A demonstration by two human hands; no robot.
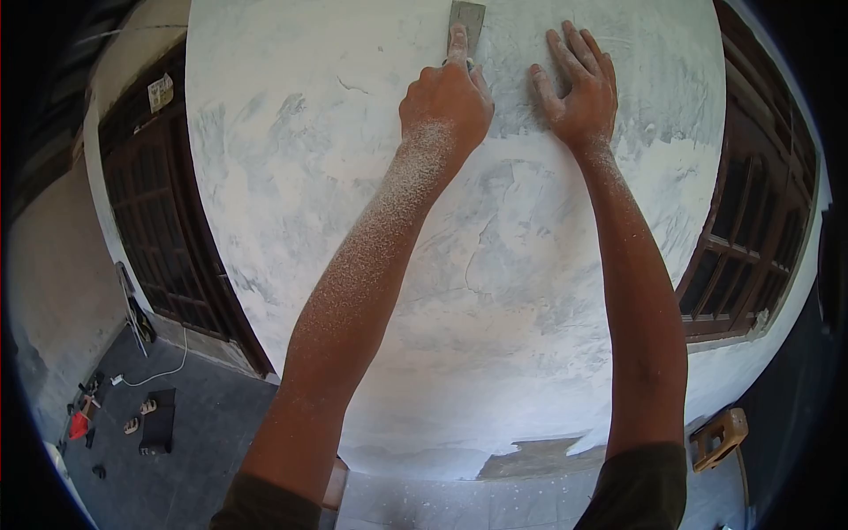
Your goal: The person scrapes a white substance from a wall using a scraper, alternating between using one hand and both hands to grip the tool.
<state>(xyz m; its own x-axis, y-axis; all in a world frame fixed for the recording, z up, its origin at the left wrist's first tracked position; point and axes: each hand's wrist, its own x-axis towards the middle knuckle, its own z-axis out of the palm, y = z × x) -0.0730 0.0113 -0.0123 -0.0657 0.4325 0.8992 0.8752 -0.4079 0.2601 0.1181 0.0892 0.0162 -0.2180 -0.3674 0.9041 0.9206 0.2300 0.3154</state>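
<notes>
My left hand (446, 102) is closed round the handle of a flat metal scraper (465, 25), its index finger stretched along the blade. The blade lies against the upper part of a white, patchy plastered wall (521, 230). Pale dust covers my left forearm. To the right, my right hand (583, 88) rests on the wall with its fingers spread and nothing in it. Grey smears and thin cracks mark the plaster around both hands. The scraper's handle is mostly hidden by my fingers.
A dark wooden door (163, 221) stands at the left, a barred window (742, 238) at the right. On the floor are sandals (132, 425), a dark mat (158, 422), a white cable (168, 373) and a red item (79, 426). A wooden stool (720, 439) stands lower right.
</notes>
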